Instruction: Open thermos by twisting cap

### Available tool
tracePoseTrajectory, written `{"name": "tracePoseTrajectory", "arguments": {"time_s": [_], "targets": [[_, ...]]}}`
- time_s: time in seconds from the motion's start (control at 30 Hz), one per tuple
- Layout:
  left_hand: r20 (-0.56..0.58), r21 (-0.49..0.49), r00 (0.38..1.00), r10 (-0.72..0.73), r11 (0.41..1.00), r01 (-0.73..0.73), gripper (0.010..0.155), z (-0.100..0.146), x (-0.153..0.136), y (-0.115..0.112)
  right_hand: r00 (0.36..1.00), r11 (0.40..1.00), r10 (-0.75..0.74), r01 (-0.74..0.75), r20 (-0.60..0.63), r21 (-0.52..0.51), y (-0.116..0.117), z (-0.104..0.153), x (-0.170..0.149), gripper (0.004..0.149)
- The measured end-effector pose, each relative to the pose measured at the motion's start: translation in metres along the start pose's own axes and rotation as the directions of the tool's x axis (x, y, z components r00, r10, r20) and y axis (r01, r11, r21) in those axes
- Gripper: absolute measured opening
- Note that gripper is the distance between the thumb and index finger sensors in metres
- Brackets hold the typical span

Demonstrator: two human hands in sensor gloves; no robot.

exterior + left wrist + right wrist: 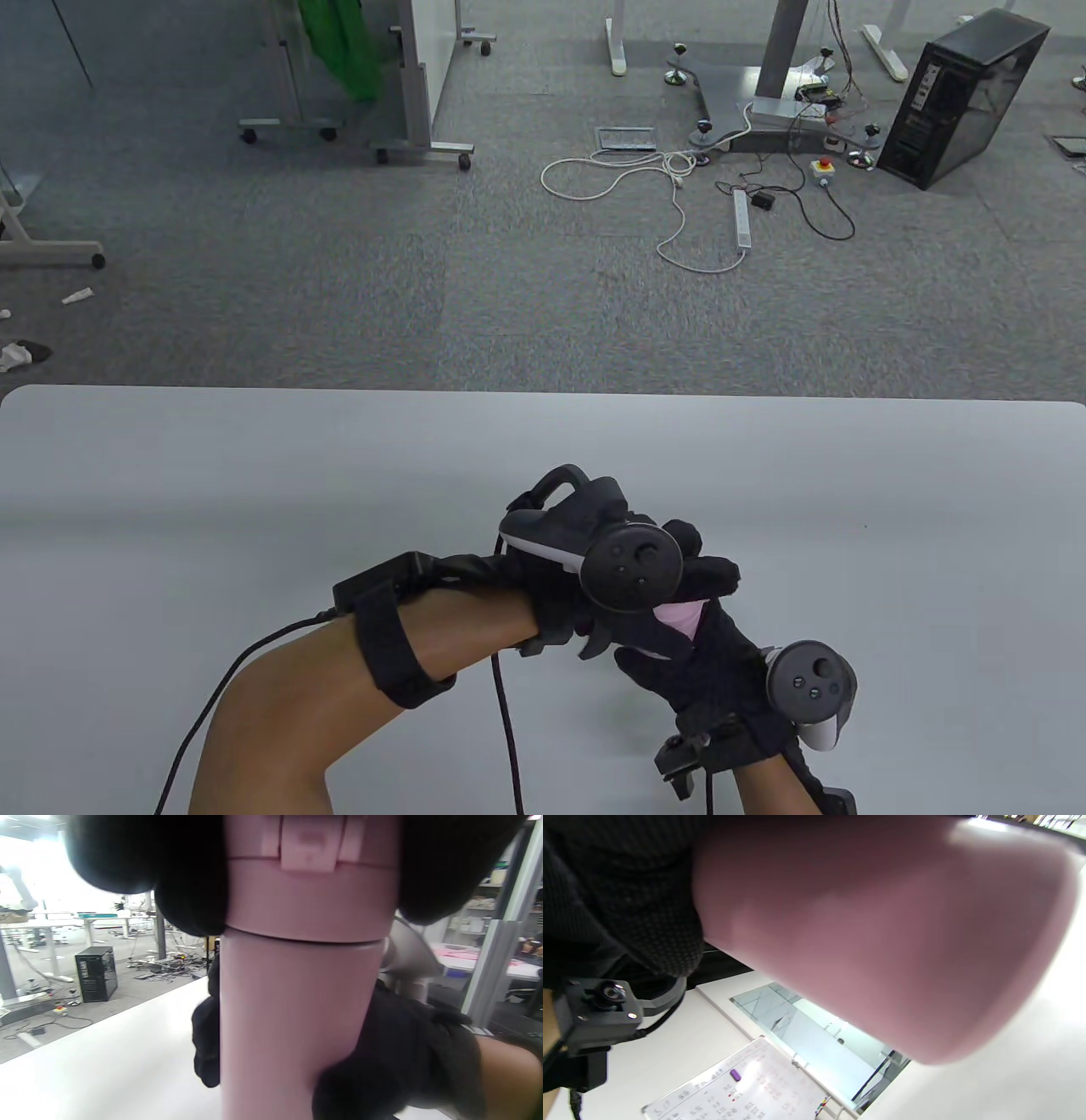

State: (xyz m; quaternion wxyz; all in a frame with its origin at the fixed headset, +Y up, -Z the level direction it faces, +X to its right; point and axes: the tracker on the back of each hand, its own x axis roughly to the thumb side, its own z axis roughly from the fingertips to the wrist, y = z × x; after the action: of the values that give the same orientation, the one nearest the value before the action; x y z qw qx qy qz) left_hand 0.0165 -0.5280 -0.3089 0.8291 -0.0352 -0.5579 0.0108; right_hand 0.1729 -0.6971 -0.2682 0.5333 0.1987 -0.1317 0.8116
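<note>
A pink thermos (681, 616) shows only as a small patch between my two gloved hands near the table's front middle. In the left wrist view its body (292, 1018) stands upright, with the pink cap (312, 895) seated on top. My left hand (708, 573) grips the cap from above, with its fingers (191, 878) on both sides of it. My right hand (704, 671) wraps around the body below; it also shows in the left wrist view (407, 1060). The right wrist view is filled by the thermos body (882, 933) and my right glove (628, 891).
The white table (254, 509) spreads to the left, right and far side of my hands. Its far edge (543, 390) borders grey carpet with cables and a black computer tower (959, 98). A cable (509, 730) trails from my left wrist across the table's front.
</note>
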Motion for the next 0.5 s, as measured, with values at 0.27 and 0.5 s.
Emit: {"name": "tracePoseTrajectory", "arguments": {"time_s": [0.27, 0.5], "targets": [[-0.327, 0.078, 0.945, 0.024, 0.997, 0.002, 0.072, -0.0004, 0.0048, -0.0064, 0.976, 0.968, 0.210, -0.216, -0.059, -0.130, -0.0002, 0.0045, 0.0060, 0.117], [-0.409, 0.033, 0.911, 0.046, 0.999, -0.036, 0.075, -0.0062, 0.0028, -0.0036, 0.970, 0.961, 0.227, -0.237, -0.085, -0.144, -0.0008, 0.0048, 0.0058, 0.116]]}}
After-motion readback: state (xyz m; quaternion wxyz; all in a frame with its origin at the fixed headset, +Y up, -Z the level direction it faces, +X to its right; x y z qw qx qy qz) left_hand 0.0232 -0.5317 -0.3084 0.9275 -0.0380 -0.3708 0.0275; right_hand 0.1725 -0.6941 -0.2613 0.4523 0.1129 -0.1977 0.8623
